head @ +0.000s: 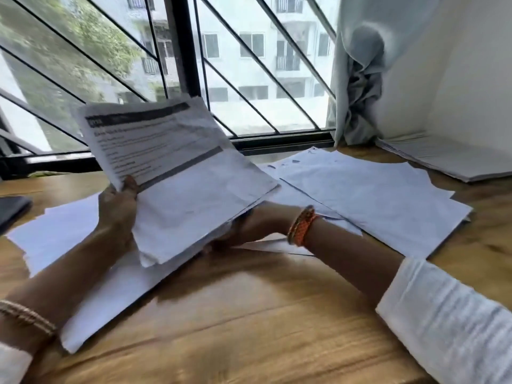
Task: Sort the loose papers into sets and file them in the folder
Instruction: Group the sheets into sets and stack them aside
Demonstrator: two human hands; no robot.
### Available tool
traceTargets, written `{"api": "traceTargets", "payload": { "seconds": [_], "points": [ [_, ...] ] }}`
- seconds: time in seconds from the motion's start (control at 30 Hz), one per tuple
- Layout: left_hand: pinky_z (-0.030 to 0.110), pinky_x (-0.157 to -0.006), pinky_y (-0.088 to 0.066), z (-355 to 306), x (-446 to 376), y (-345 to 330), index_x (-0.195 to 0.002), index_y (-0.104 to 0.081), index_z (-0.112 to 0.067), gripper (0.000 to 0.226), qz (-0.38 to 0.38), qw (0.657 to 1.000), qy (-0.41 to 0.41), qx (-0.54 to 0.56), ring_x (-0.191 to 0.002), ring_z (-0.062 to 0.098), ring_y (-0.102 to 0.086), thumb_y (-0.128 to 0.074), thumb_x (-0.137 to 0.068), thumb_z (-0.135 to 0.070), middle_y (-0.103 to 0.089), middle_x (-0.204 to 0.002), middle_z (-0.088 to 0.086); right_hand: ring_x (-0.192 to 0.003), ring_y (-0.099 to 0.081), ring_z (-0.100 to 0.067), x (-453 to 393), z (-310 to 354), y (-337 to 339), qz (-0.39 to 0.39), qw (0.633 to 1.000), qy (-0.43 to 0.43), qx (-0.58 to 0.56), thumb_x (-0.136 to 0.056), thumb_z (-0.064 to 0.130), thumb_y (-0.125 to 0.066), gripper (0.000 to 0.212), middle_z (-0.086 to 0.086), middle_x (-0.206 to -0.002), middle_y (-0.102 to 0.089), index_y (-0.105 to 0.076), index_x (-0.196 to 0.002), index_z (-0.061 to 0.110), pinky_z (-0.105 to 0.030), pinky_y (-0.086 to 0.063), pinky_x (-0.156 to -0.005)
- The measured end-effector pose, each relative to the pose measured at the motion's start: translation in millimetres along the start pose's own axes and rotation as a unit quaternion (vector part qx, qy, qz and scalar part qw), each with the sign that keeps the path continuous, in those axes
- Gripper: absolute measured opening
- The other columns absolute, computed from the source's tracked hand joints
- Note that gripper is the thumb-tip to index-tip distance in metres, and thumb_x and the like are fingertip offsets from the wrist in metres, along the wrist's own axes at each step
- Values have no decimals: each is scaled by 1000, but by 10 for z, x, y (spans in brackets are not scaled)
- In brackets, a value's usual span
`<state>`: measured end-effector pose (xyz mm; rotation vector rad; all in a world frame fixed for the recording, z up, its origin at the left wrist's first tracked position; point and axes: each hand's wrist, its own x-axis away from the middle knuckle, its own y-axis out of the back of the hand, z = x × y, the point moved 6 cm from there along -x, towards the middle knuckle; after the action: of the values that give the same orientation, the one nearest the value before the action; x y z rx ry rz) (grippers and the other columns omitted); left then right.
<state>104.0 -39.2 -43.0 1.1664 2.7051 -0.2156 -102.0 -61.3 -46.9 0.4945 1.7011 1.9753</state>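
Your left hand (119, 200) pinches a tilted stack (177, 173) by its edge over the desk (249, 314); your right hand (243, 231), under it, hides its fingers, so its grip cannot be told. Sheets could slide off and mix with the loose papers (374, 195). Barred window (249, 65), curtain (360, 79) behind. No folder clearly visible.

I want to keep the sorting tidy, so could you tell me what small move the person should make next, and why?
Probably lower the held stack of papers onto a bare patch of the wooden table and square its edges: the left hand grips it tilted, the sheets look uneven, and the right hand reaches underneath.
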Motion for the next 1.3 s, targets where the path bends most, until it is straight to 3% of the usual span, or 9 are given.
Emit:
{"api": "traceTargets", "payload": {
  "seconds": [0.1,0.23,0.37,0.63,1.03,1.1,1.17,1.23,1.3],
  "points": [
    [12,-63,-42,125,51,-6,-131,-49,-1,39,6,999,3,-53,-96,17,-42,-42,-102,-26,-52,-117,7,-144,17,-38,414,-904,201,7,966,-245,80,-81,73,-47,105,-18,-156,23,6,-153,17,-57,14,-113],
    [29,-81,-40,121,35,-24,-124,-56,-4,34,17,999,3,-50,-98,19,-51,-46,-100,-27,-58,-117,12,-143,-10,-45,804,-1565,213,14,905,-426,-12,-83,71,-46,101,-27,-156,-1,-11,-150,5,-55,-16,-115],
    [28,-74,-42,136,51,-23,-122,-56,-5,31,19,999,-2,-40,-96,20,-51,-45,-101,-24,-55,-109,7,-117,-47,-29,859,-1578,278,-4,916,-397,-57,-89,68,-39,78,-16,-136,-49,-47,-129,2,-33,-37,-90],
    [25,-68,-44,118,90,-68,-125,-56,-5,31,27,999,-5,-24,-96,20,-52,-44,-101,-21,-56,-108,5,-97,-52,-26,967,-1673,380,-77,898,-434,-19,-93,32,-56,31,-17,-123,-55,-54,-108,5,-27,-38,-68],
    [25,-66,-43,107,84,-57,-123,-56,-2,30,25,999,-27,-36,-95,20,-51,-44,-101,-18,-55,-107,6,-110,-59,-30,924,-1386,517,-124,857,-435,247,-90,11,-52,28,-10,-118,-61,-56,-118,11,-33,-47,-79],
    [26,-71,-44,117,69,-46,-122,-57,-3,29,22,998,-35,-44,-95,20,-52,-44,-101,-19,-56,-107,7,-101,-61,-30,929,-1329,602,-142,891,-411,131,-87,8,-54,14,-11,-103,-62,-61,-97,13,-32,-47,-73],
    [30,-82,-43,123,24,-9,-122,-58,-3,30,6,998,-40,-47,-96,22,-53,-45,-101,-20,-58,-108,7,-75,-65,-23,907,-1149,788,-190,894,-298,-277,-82,-3,-54,21,-9,-80,-64,-66,-74,12,-26,-49,-60],
    [34,-85,-43,134,-15,40,-121,-58,-3,30,-13,999,-36,-33,-96,24,-54,-44,-101,-21,-58,-109,8,-63,-68,-19,934,-897,1090,-201,750,-109,-620,-73,-7,-56,25,-9,-77,-70,-74,-76,9,-25,-56,-58],
    [35,-83,-43,124,-16,40,-119,-57,-3,30,-16,999,-36,0,-94,24,-54,-42,-102,-22,-58,-108,10,-71,-71,-21,975,-865,1324,-229,676,12,-701,-64,4,-64,30,-12,-89,-73,-75,-91,7,-30,-60,-64]
  ]
}}
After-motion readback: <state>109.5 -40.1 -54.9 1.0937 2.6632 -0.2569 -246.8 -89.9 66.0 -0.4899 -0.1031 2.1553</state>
